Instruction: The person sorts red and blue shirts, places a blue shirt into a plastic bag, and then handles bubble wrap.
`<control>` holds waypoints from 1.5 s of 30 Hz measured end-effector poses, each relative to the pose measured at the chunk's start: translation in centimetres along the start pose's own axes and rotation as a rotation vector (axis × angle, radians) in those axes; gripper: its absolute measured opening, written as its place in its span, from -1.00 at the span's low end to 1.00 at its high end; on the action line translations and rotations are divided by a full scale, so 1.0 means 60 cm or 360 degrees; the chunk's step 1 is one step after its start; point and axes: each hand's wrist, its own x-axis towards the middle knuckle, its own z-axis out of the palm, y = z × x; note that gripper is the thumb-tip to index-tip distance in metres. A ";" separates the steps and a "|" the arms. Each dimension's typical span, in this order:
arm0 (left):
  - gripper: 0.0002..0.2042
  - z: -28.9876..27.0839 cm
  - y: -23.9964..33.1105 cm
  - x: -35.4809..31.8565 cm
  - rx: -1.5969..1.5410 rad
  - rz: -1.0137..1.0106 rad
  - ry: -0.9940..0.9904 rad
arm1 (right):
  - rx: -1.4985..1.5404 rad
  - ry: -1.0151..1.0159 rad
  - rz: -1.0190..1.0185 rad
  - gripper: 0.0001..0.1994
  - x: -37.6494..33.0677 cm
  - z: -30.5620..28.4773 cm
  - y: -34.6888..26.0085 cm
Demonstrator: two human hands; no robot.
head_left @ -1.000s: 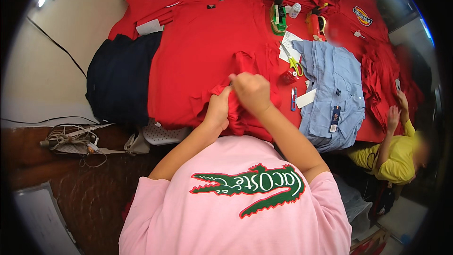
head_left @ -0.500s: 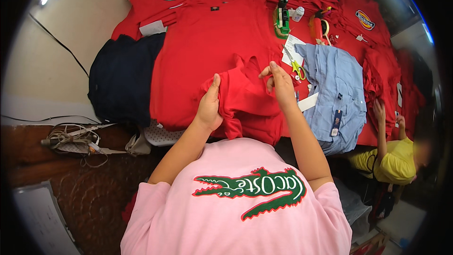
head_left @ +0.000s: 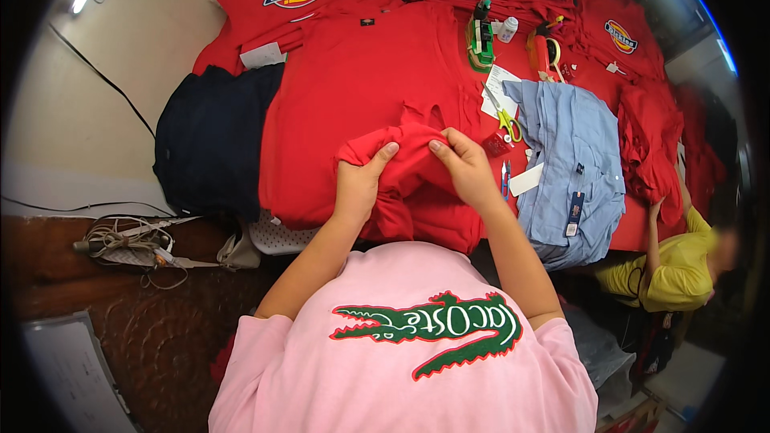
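Note:
A bunched part of a red shirt (head_left: 405,144) is stretched between my two hands, above a flat-laid red shirt (head_left: 353,72). My left hand (head_left: 358,190) grips its left side, thumb on top of the cloth. My right hand (head_left: 472,175) pinches its right edge between thumb and fingers. The fingers under the fabric are partly hidden. Just right of my right hand lie small blue-handled thread snips (head_left: 505,180) and a white tag (head_left: 527,180). Yellow-green scissors (head_left: 507,122) rest a little farther off, on a white paper (head_left: 499,84).
Folded navy garments (head_left: 212,140) lie left, light blue shirts (head_left: 565,172) right. Behind stand a green tape dispenser (head_left: 480,44), a white bottle (head_left: 508,29) and a red tape dispenser (head_left: 543,56). At far right, a person in yellow (head_left: 678,273) handles red clothing (head_left: 651,140).
My right hand, raised with fingers off the cloth before, has come down and pinches the red shirt. My left hand has closed its thumb over the fabric. The cloth is pulled wider.

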 end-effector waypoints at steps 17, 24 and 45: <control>-0.69 0.005 -0.038 0.009 -0.0361 -0.0523 0.0311 | -0.1046 0.0155 -0.0794 -0.82 0.007 0.119 0.004; -0.81 -0.019 -0.030 0.011 -0.0031 -0.0507 0.0191 | -0.1051 -0.0117 -0.1166 -0.88 -0.036 0.145 -0.025; -0.79 -0.027 -0.065 0.006 -0.0453 -0.0560 0.0273 | -0.1111 0.0156 -0.0677 -0.86 0.025 0.116 0.050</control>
